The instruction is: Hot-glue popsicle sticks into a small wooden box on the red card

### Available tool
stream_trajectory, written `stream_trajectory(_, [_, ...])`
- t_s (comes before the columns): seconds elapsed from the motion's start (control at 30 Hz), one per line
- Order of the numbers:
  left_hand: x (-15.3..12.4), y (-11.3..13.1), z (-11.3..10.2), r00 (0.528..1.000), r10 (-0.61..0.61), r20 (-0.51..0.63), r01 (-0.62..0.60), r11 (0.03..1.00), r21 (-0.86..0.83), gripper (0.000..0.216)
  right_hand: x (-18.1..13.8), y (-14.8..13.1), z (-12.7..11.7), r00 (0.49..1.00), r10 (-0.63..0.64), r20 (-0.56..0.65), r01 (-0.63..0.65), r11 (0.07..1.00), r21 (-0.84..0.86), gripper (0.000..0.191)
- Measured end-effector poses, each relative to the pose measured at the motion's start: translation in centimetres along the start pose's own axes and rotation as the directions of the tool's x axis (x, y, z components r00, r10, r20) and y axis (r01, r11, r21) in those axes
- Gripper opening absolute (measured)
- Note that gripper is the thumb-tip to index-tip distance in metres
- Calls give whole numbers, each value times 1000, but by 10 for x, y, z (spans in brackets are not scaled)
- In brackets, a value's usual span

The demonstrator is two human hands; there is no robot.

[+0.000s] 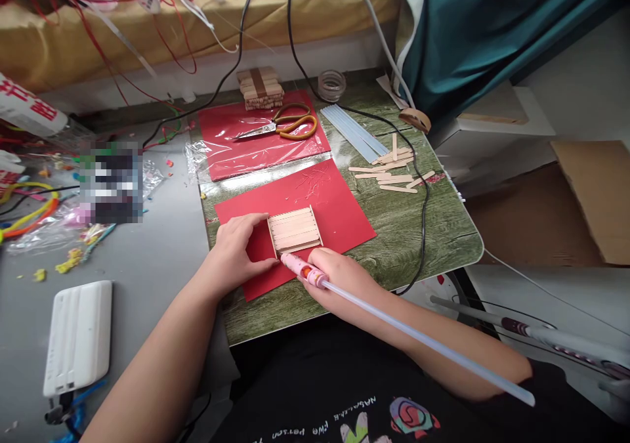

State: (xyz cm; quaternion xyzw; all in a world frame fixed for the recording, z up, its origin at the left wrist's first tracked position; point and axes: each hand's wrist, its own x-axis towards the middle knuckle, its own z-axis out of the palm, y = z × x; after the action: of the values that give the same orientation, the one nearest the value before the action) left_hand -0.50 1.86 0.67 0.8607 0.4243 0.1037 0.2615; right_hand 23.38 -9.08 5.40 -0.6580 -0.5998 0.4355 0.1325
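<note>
A small panel of wooden craft sticks [294,229] lies on a red sheet [339,210]. My left hand [239,249] grips its left side, with a finger at the upper corner and the thumb near the lower one. In my right hand [335,269] is a pink hot glue gun [298,268], its nozzle at the panel's lower left corner. A long translucent glue stick [428,341] runs out of the gun's back end and over my right forearm. The fingers beneath the gun are mostly hidden.
Behind lie scissors [283,126] on plastic-wrapped red sheets [221,151] and a bundle of craft sticks [260,88]. Loose craft sticks [394,170], spare glue sticks [352,131] and a tape roll [331,85] are at right. A black cable [423,223] crosses there; a white power bank [79,338] lies left.
</note>
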Motion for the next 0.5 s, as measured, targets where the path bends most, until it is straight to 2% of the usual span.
stream_trajectory(0.27, [0,0,-1,1000,-2,3,2,1000,-5,80,-4,-2,-3,1000,5,12,-6,1000,22,34])
stream_trajectory(0.5, [0,1,-1,1000,-15,13,15,1000,-9,78,-9,1,-6,999,25,-29,-26,1000,-6,35])
